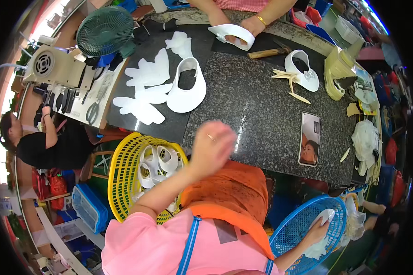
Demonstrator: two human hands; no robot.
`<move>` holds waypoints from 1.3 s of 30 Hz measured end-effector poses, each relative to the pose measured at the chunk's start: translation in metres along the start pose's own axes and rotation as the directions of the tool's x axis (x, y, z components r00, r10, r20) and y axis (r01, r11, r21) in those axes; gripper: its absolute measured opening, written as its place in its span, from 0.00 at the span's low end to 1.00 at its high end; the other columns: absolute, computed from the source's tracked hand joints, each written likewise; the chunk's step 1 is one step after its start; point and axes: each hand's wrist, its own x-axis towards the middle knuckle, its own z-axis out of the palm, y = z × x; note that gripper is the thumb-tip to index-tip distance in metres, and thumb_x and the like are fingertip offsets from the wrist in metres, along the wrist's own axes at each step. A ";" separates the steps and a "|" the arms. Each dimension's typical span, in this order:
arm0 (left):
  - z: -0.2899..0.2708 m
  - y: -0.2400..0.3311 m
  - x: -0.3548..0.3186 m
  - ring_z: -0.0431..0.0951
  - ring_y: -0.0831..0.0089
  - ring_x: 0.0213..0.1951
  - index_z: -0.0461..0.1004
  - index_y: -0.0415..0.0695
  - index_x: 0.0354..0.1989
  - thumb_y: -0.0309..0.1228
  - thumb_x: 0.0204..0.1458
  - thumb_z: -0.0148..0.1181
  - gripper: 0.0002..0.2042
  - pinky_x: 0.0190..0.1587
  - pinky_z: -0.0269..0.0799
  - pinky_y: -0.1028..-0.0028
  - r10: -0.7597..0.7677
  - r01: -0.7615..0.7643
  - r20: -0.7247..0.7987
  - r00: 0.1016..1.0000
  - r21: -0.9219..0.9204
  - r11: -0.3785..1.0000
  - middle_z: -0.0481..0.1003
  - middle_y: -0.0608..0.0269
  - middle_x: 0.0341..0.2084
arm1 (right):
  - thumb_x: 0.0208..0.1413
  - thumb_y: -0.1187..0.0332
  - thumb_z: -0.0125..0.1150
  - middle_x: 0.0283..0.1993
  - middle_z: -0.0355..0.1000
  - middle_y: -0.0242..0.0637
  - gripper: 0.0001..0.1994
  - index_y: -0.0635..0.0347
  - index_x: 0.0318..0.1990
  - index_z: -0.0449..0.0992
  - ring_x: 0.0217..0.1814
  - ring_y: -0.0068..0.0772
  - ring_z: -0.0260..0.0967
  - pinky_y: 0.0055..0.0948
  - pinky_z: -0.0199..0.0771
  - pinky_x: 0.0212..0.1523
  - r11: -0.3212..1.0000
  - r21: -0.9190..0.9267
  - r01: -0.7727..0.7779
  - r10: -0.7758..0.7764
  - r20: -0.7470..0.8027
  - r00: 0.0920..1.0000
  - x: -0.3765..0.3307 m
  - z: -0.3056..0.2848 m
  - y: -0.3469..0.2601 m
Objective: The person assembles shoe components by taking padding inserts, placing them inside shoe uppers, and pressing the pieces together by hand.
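Holding a curved white piece (327,214) in closed fingers at the oval blue plastic basket (294,223), the right hand (315,234) likely picks or places, needing steadiness next; the left hand (213,146) half-curls, contents unclear.

Three white looped pieces (186,100) at the tabletop (257,105) — one phone (309,138), one hammer (267,53), one fan (105,31)
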 end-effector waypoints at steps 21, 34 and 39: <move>-0.007 0.000 0.054 0.67 0.51 0.49 0.59 0.39 0.61 0.31 0.40 0.68 0.36 0.62 0.52 0.51 -0.035 0.033 0.098 0.995 0.022 0.999 0.69 0.50 0.44 | 0.48 0.71 0.61 0.42 0.69 0.36 0.16 0.53 0.47 0.73 0.51 0.39 0.65 0.47 0.55 0.60 0.470 -0.111 0.876 -0.801 -0.471 0.370 0.052 -0.046 -0.230; 0.028 0.011 0.023 0.53 0.47 0.64 0.62 0.44 0.60 0.31 0.37 0.71 0.37 0.65 0.45 0.48 0.034 -0.036 0.273 0.961 0.002 0.999 0.58 0.52 0.61 | 0.46 0.76 0.60 0.29 0.67 0.34 0.09 0.57 0.36 0.75 0.34 0.39 0.65 0.36 0.63 0.39 0.242 0.312 0.919 -0.719 -0.578 0.386 -0.038 -0.013 -0.216; 0.025 0.009 0.009 0.52 0.49 0.65 0.65 0.44 0.59 0.27 0.38 0.70 0.34 0.66 0.46 0.52 0.057 -0.061 0.201 0.978 0.012 0.998 0.59 0.53 0.61 | 0.46 0.68 0.65 0.37 0.67 0.39 0.12 0.58 0.38 0.73 0.42 0.43 0.64 0.38 0.62 0.44 0.313 0.399 0.862 -0.752 -0.450 0.481 -0.053 -0.004 -0.204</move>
